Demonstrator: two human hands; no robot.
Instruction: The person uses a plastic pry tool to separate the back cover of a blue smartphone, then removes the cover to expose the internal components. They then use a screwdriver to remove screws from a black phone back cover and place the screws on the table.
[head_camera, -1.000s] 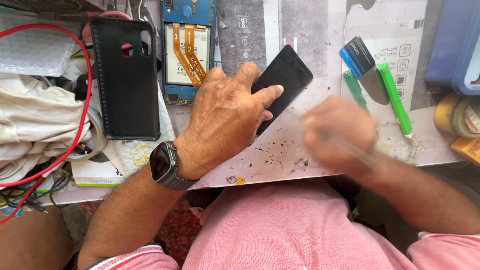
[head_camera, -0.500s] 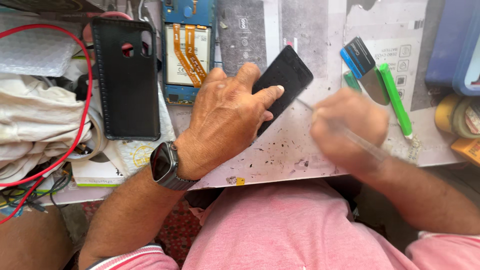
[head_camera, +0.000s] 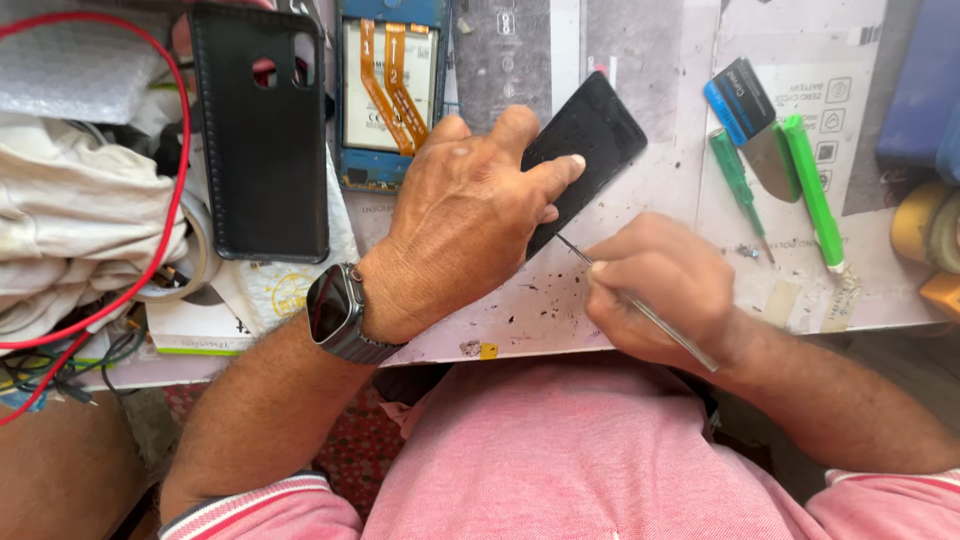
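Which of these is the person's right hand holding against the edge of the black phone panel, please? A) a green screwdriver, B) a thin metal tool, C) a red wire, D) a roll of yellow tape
B: the right hand grips a thin metal tool whose tip meets the black phone panel, which the left hand presses down.

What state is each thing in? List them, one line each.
Black panel: flat, pinned by left hand.
Thin tool: gripped in right hand, tip at panel's edge.
Phone: back off, orange ribbons exposed.
Black case: empty, lying flat.
Green screwdrivers: lying unused.
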